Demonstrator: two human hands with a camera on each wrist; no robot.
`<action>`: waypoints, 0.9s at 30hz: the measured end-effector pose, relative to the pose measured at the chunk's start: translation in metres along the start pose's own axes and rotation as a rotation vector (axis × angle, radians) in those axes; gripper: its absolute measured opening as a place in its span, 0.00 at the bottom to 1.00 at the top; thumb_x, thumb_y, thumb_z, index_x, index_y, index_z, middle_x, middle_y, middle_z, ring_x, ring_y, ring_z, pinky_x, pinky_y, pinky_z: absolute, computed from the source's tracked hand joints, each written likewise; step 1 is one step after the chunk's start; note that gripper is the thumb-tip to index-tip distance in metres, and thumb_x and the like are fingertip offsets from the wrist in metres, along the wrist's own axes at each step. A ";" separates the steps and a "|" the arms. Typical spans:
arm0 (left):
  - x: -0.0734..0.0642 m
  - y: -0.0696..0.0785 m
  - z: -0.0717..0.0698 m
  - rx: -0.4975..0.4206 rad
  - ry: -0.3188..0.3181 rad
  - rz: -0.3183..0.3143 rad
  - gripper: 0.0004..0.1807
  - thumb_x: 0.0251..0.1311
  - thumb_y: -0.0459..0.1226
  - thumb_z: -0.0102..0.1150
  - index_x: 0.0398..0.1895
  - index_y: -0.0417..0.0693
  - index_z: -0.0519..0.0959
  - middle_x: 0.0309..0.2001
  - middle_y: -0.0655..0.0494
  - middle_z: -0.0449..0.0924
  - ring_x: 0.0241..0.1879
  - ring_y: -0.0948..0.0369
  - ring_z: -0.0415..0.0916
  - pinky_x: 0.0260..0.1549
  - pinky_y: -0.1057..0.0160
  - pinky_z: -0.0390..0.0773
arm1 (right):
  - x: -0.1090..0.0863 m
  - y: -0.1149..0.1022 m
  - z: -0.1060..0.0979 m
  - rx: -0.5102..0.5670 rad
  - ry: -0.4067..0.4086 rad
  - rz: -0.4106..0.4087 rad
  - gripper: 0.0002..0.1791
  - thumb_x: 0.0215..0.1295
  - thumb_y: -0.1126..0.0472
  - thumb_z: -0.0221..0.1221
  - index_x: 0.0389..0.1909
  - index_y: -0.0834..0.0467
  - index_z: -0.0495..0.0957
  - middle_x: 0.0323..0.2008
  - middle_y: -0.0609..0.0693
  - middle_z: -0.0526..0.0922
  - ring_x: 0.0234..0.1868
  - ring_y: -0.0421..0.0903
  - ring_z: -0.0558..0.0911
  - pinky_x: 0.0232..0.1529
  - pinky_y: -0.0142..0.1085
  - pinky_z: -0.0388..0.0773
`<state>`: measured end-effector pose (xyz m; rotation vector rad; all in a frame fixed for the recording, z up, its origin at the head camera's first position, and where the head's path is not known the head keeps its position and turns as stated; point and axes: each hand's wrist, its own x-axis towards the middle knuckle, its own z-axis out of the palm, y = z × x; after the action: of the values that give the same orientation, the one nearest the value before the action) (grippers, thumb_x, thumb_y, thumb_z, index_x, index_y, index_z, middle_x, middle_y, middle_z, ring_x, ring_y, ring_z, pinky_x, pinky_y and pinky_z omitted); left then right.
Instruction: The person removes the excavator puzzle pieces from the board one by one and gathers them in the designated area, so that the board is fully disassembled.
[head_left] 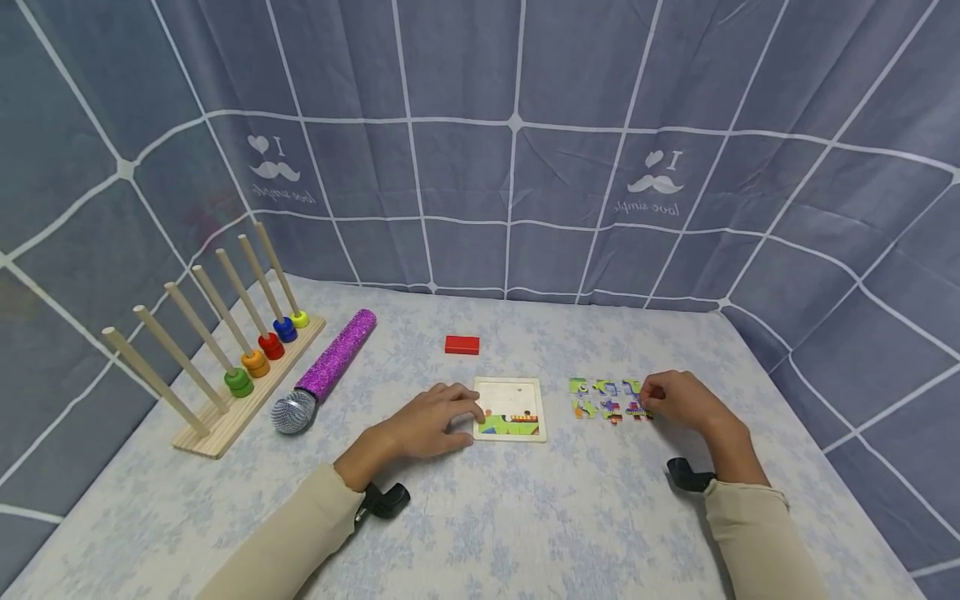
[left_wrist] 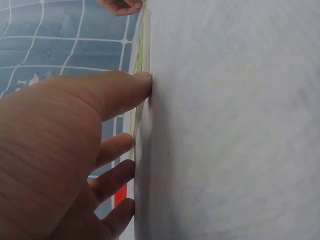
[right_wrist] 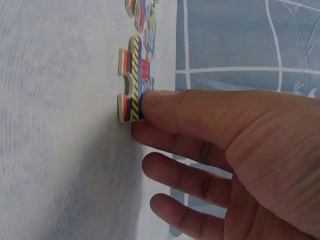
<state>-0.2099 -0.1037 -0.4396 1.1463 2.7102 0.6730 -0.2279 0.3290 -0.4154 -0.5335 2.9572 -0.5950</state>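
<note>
R hand grasping: thumb + index pinch 1 flat multicolour jigsaw pc w/ yellow-black striped edge, other 3 fingers loosely bent. Can't tell if pc is lifted off cloth. It's at near-R corner of 6 loose printed jigsaw pcs, 2 rows of 3, incl. the pinched one.

L hand relaxed, not clenched; index + thumb touch L side of 1 square pale-wood puzzle tray, flat on table, just L of the loose pcs. Green printed strip w/ red-yellow detail fills tray's near part; pc count there unclear.

Others: 1 red rectangular block beyond tray; 1 mic w/ purple glitter handle + silver mesh head, lying L of tray; 1 wooden peg stand far L, 7 pegs, 5 w/ rings (green, orange, red, blue, yellow), 1 colour per peg.

2 beige sleeves, 2 black wrist devices. 1 white cloth w/ pale blue pattern under all; blue-grey curtain w/ white grid behind, 2 moustache prints visible.
</note>
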 end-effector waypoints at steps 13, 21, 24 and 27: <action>-0.002 0.001 0.000 -0.011 0.020 0.022 0.13 0.67 0.42 0.65 0.53 0.57 0.81 0.66 0.50 0.71 0.62 0.50 0.68 0.58 0.45 0.68 | 0.001 -0.002 0.004 0.014 -0.019 0.029 0.06 0.66 0.70 0.61 0.30 0.58 0.78 0.24 0.45 0.76 0.25 0.43 0.71 0.29 0.40 0.71; -0.002 0.000 0.002 0.001 0.014 0.006 0.13 0.66 0.43 0.65 0.53 0.58 0.81 0.66 0.51 0.71 0.62 0.50 0.68 0.58 0.45 0.68 | 0.000 -0.003 0.004 0.002 -0.053 0.055 0.06 0.66 0.69 0.61 0.29 0.58 0.77 0.24 0.45 0.75 0.26 0.44 0.70 0.30 0.41 0.69; -0.002 0.000 0.002 0.004 0.007 0.002 0.13 0.66 0.43 0.65 0.53 0.58 0.81 0.67 0.51 0.71 0.62 0.51 0.67 0.58 0.46 0.68 | -0.001 -0.002 0.002 0.014 -0.059 0.047 0.06 0.68 0.69 0.60 0.30 0.58 0.77 0.26 0.45 0.76 0.27 0.43 0.71 0.31 0.41 0.69; 0.000 -0.001 0.000 0.000 -0.003 -0.001 0.14 0.66 0.43 0.65 0.54 0.59 0.81 0.67 0.52 0.70 0.63 0.51 0.67 0.59 0.47 0.68 | -0.004 -0.002 -0.002 0.047 -0.055 0.047 0.05 0.70 0.69 0.59 0.33 0.60 0.78 0.28 0.47 0.77 0.29 0.44 0.71 0.32 0.41 0.70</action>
<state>-0.2103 -0.1047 -0.4403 1.1456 2.7078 0.6699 -0.2240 0.3288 -0.4127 -0.4676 2.8879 -0.6329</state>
